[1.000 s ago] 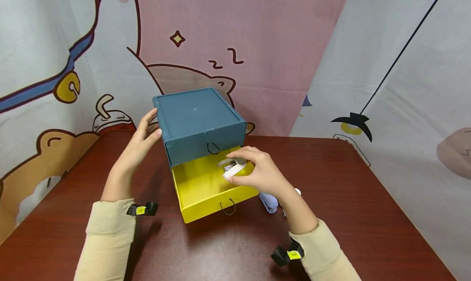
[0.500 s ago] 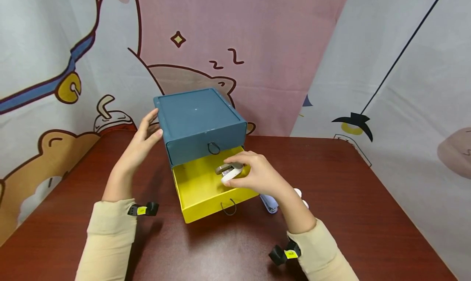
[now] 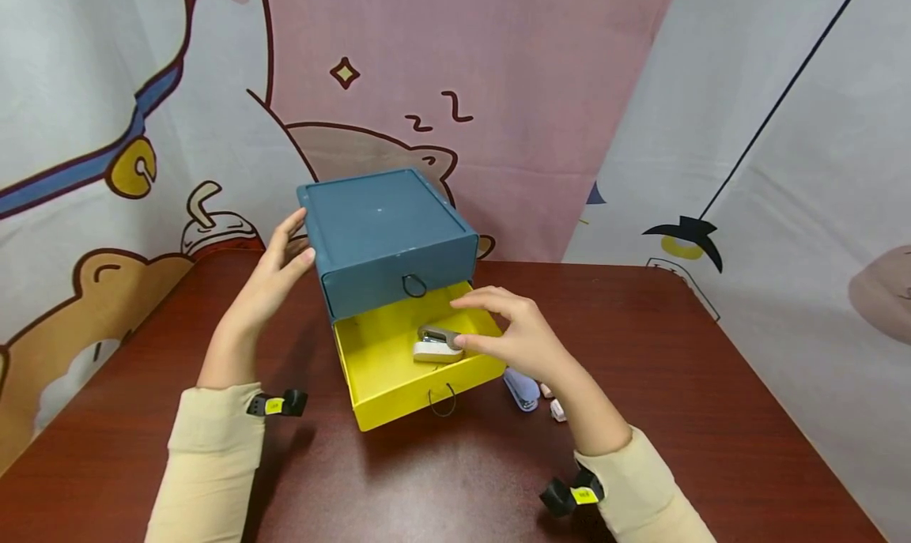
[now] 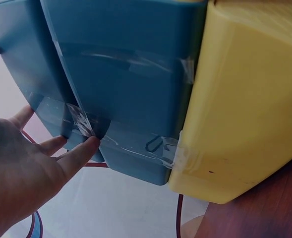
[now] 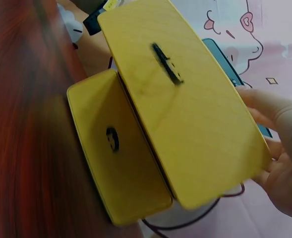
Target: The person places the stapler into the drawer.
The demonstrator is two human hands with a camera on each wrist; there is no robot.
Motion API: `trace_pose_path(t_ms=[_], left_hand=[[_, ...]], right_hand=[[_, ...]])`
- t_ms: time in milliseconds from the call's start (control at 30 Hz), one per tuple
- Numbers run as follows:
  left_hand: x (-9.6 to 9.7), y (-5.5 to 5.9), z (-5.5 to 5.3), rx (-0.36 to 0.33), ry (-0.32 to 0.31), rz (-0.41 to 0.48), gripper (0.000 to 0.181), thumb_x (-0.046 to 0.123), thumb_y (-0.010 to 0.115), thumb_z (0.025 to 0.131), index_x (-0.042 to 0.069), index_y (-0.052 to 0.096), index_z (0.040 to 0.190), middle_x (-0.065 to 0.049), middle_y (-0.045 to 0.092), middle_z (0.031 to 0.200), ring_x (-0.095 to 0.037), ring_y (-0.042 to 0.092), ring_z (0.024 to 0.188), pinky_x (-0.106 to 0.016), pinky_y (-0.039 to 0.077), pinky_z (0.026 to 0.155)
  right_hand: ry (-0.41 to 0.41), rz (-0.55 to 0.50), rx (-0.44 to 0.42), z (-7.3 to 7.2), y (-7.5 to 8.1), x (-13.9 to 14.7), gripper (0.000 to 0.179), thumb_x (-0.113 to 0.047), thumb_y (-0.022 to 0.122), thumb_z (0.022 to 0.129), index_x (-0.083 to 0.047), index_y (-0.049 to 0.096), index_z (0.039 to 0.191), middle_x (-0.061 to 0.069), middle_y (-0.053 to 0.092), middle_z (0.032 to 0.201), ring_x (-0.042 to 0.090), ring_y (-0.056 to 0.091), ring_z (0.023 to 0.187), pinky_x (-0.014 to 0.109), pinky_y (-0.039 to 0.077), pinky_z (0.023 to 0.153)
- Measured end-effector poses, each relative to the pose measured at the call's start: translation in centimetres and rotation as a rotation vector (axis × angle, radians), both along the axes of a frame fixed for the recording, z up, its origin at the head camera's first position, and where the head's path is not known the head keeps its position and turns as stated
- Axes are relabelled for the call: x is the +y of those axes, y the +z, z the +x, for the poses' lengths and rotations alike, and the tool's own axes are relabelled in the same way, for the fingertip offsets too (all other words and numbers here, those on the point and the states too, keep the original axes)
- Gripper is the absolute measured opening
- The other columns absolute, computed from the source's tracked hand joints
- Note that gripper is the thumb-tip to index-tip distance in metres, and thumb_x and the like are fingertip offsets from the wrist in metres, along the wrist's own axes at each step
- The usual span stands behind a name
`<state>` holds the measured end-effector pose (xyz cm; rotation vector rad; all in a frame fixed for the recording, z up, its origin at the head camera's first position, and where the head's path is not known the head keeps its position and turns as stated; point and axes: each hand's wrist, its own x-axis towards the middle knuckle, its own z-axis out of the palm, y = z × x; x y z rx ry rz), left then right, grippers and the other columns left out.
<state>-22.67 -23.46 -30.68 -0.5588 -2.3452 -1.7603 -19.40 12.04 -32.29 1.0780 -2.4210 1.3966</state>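
Note:
A white and grey-brown stapler (image 3: 436,353) lies inside the pulled-out yellow drawer (image 3: 387,407), toward its right side. Over the drawer's right side is my right hand (image 3: 523,336), thumb and fingers spread apart. Its thumb tip is at the stapler's right end; whether they touch I cannot tell. My left hand (image 3: 259,286) rests its extended fingertips against the left side of the blue drawer unit (image 3: 384,219). In the left wrist view, those fingers (image 4: 81,153) touch the blue wall, which has clear tape on it. The right wrist view shows the drawer front from outside.
A lavender stapler (image 3: 522,390) lies on the brown table (image 3: 455,480), right of the drawer. Beside it sits a small white thing (image 3: 557,410), partly hidden by my right forearm. A second yellow drawer front (image 5: 118,148) sits below the pulled-out one. A patterned cloth (image 3: 534,116) hangs behind.
My right hand has lowered the stapler into the yellow drawer and let go of it, then drawn slightly right with fingers spread. The left hand has stayed on the blue unit.

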Motion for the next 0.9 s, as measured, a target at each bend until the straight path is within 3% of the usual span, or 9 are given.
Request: trace_pose_path(t_ms=[267,400,500,633,900], left_hand=[[0.0,0.0,0.0,0.003,-0.001,0.004,0.067,0.021,0.046,0.101,0.021,0.007,0.156,-0.007,0.008,0.157,-0.034,0.019,0.139,-0.057,0.021,0.106],[0.0,0.0,0.0,0.004,0.0,0.003,0.066,0.021,0.046,0.101,0.02,0.008,0.155,-0.008,0.009,0.157,-0.034,0.019,0.139,-0.057,0.021,0.106],[0.0,0.0,0.0,0.003,-0.001,0.004,0.067,0.021,0.046,0.101,0.02,0.008,0.155,-0.008,0.009,0.157,-0.034,0.019,0.139,-0.057,0.021,0.106],[0.0,0.0,0.0,0.002,-0.002,0.006,0.067,0.021,0.046,0.101,0.02,0.007,0.155,-0.008,0.009,0.157,-0.034,0.019,0.139,-0.057,0.021,0.106],[0.0,0.0,0.1,-0.004,0.002,0.0,0.068,0.022,0.046,0.101,0.022,0.006,0.156,-0.008,0.008,0.157,-0.034,0.019,0.139,-0.057,0.021,0.106]], right_hand=[[-0.032,-0.045,-0.05,1.0,0.7,3.1,0.044,0.0,0.077,0.079,-0.003,0.064,0.121,0.012,0.063,0.117,0.027,0.057,0.105,0.039,0.046,0.092],[-0.057,-0.037,-0.073,0.4,-0.6,4.9,0.044,-0.007,0.077,0.081,-0.009,0.063,0.122,0.001,0.064,0.116,0.02,0.057,0.105,0.034,0.047,0.09],[-0.077,-0.02,-0.101,0.0,-1.6,6.0,0.044,-0.015,0.078,0.081,-0.013,0.064,0.123,-0.004,0.063,0.115,0.019,0.057,0.105,0.04,0.047,0.089],[-0.082,0.018,-0.139,-0.2,-2.5,7.0,0.047,-0.022,0.08,0.079,-0.016,0.064,0.123,0.001,0.063,0.117,0.024,0.056,0.108,0.049,0.044,0.092],[-0.01,0.119,-0.176,-1.1,-4.5,8.9,0.055,-0.014,0.083,0.074,-0.016,0.063,0.125,0.003,0.062,0.121,0.026,0.053,0.113,0.06,0.038,0.094]])
